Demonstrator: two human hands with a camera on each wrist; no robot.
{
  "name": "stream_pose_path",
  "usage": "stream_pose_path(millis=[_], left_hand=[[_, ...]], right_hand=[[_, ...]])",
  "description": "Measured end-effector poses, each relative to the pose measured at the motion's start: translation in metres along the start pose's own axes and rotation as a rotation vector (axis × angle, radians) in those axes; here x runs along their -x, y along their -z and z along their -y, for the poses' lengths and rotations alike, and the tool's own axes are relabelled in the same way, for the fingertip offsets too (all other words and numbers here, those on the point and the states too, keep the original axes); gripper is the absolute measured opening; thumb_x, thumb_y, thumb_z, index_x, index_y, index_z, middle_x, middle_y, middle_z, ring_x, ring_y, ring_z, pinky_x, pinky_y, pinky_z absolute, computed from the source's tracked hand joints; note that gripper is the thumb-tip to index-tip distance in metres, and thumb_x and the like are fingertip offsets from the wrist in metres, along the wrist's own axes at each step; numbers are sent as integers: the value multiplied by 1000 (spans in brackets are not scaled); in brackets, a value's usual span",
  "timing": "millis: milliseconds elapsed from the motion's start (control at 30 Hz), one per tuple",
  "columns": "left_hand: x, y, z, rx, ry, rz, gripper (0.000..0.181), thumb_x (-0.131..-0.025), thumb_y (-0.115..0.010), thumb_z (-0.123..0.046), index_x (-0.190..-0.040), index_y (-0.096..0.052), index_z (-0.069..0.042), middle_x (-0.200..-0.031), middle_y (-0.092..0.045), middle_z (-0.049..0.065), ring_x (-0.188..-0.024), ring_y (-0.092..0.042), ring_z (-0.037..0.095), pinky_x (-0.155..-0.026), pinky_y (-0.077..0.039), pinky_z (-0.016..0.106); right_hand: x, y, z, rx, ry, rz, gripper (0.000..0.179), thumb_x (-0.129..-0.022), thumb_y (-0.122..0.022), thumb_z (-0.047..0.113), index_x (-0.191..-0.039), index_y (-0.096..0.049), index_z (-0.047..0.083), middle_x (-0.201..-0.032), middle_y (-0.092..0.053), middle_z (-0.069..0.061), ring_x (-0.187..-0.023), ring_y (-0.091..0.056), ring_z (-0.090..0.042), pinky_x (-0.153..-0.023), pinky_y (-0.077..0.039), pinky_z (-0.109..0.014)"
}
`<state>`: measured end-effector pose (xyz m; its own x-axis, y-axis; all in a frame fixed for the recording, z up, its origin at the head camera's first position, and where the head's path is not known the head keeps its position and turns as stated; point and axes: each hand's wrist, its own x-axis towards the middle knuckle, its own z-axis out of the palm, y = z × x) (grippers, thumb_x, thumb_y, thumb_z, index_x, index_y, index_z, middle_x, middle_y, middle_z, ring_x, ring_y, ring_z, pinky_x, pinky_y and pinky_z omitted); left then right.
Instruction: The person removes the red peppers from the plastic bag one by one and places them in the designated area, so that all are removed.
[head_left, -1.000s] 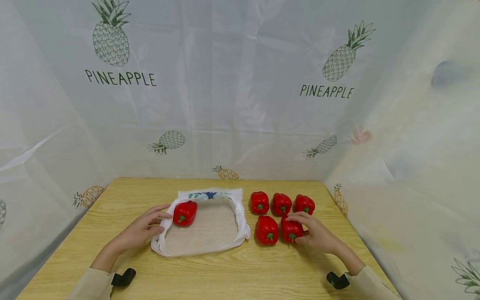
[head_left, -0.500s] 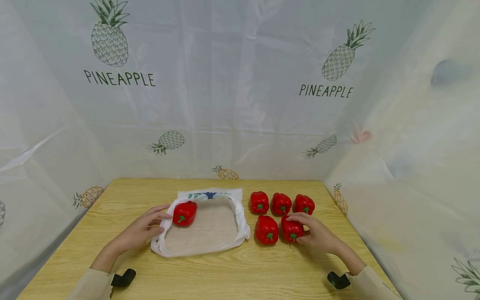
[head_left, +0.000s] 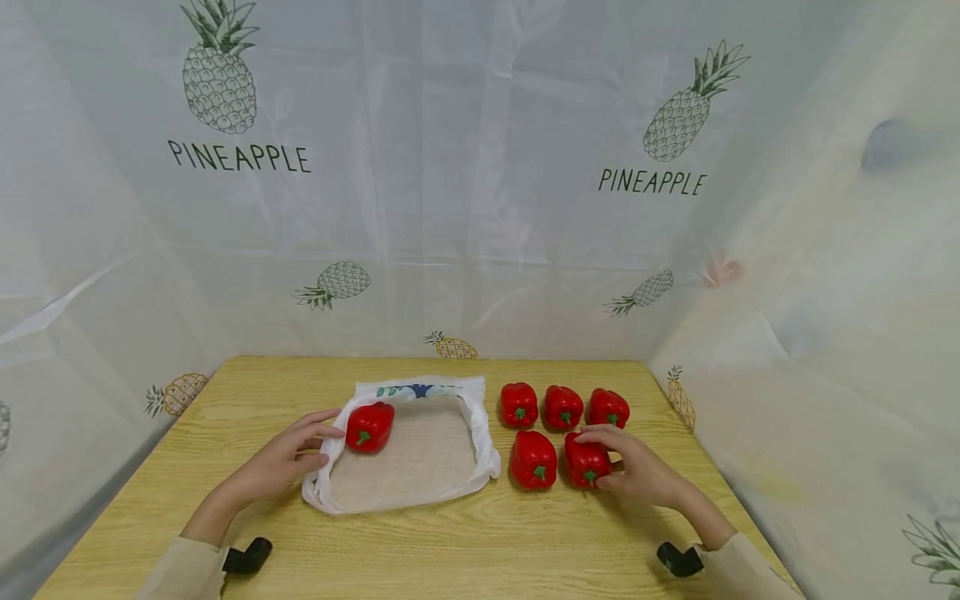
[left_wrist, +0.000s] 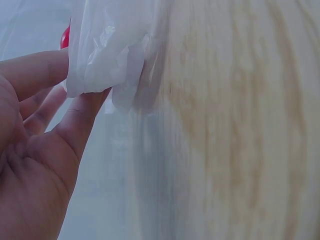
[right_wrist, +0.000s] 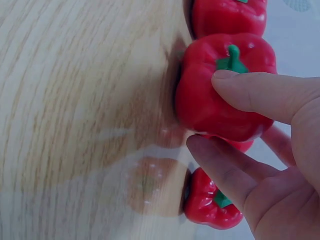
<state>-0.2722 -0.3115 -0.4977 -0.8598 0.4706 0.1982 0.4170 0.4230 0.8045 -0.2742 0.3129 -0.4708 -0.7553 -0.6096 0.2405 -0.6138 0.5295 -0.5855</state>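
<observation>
My left hand (head_left: 288,454) pinches the left rim of a white plastic bag (head_left: 486,454), which lies with its mouth wide. In the left wrist view, a fold of the bag (left_wrist: 107,50) sits between thumb and fingers. One red bell pepper (head_left: 370,427) with a green stem is inside, by the left wall. On the right, my right hand (head_left: 641,473) grips another red bell pepper (head_left: 587,457), thumb near its stem in the right wrist view and some fingers hidden behind the pepper (right_wrist: 200,100). Whether it touches the table is unclear.
A red bell pepper (head_left: 533,460) stands just left of the gripped one. Behind them is a row of three more, the rightmost pepper (head_left: 609,407) close to my right fingers. A pineapple-printed curtain (head_left: 480,208) encloses the wooden table (head_left: 450,550) at back and sides.
The gripped pepper has shifted slightly to the right with my right hand, widening its gap from the pepper beside it. My left hand and the bag stay where they were.
</observation>
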Motion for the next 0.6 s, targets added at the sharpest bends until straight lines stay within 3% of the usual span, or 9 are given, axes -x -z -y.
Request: stream_pose_path(millis=[367, 600], left_hand=[[0, 0, 2, -3, -3, -1, 34, -105, -67, -9, -139, -65, -9, -168, -30, 24, -131, -54, 47, -97, -53, 22], [0, -1, 3, -28, -25, -17, 33, -105, -68, -10, -138, -66, -11, -167, -33, 22, -129, -58, 22, -98, -53, 22]], right_hand=[[3, 7, 4, -79, -44, 36, 68, -86, -83, -7, -147, -58, 6, -155, -44, -27, -132, -51, -58, -85, -64, -42], [3, 21, 9, -47, -15, 26, 68, -87, -85, -1, -148, -56, 6, -155, -43, -29, -132, -50, -58, -85, -62, -55]])
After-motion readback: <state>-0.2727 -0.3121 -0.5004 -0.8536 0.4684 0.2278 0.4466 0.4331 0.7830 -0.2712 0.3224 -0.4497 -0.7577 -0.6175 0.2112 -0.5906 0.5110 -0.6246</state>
